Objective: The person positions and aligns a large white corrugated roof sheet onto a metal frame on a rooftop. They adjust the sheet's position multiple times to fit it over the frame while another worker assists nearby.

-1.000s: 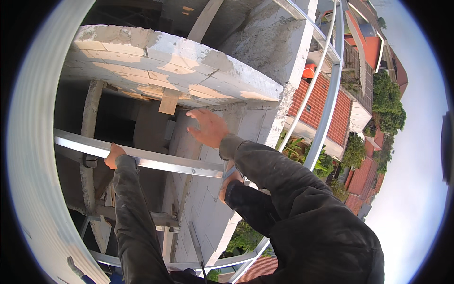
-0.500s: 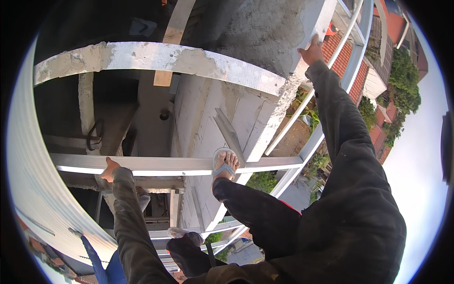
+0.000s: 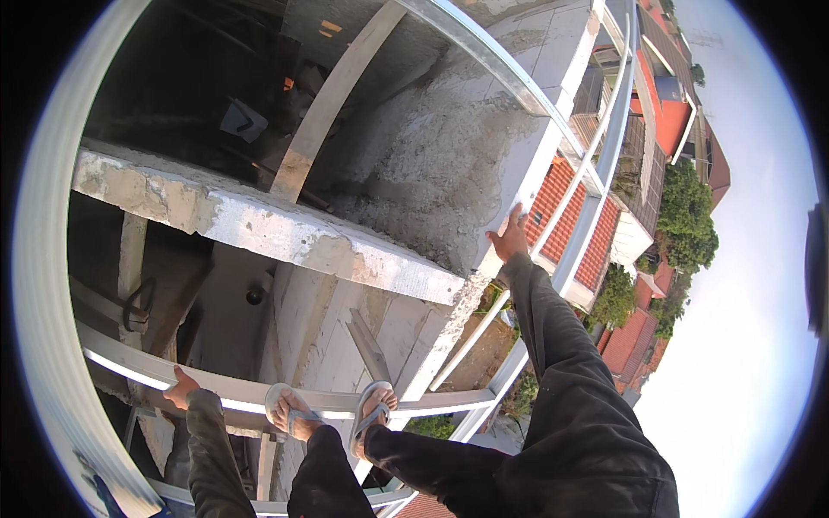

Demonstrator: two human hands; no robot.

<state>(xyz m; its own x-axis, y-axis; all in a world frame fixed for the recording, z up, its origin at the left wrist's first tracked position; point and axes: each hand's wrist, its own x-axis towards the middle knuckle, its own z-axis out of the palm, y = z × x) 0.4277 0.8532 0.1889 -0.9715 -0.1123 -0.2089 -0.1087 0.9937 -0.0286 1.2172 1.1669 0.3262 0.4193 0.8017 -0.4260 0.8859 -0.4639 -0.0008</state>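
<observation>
My left hand [image 3: 180, 388] grips a horizontal metal scaffold bar [image 3: 121, 358] at the lower left. My right hand [image 3: 509, 235] rests flat on the corner edge of a rough grey concrete slab [image 3: 449, 164], fingers spread, holding nothing. Both arms wear dark sleeves. My two feet in grey sandals [image 3: 332, 413] stand side by side on the same metal bar, beside a concrete wall. A weathered concrete beam [image 3: 259, 226] runs across between my hands.
A curved metal scaffold upright [image 3: 43, 285] frames the left side, and more metal rails [image 3: 604, 164] rise at the right. A wooden plank [image 3: 332, 95] leans above the beam. Far below lie red tiled roofs [image 3: 574, 224], trees [image 3: 691, 211] and ground.
My right hand moved from the slab's outer rail edge down onto the slab corner. A second foot stepped onto the bar beside the first. The view tilted as I rose.
</observation>
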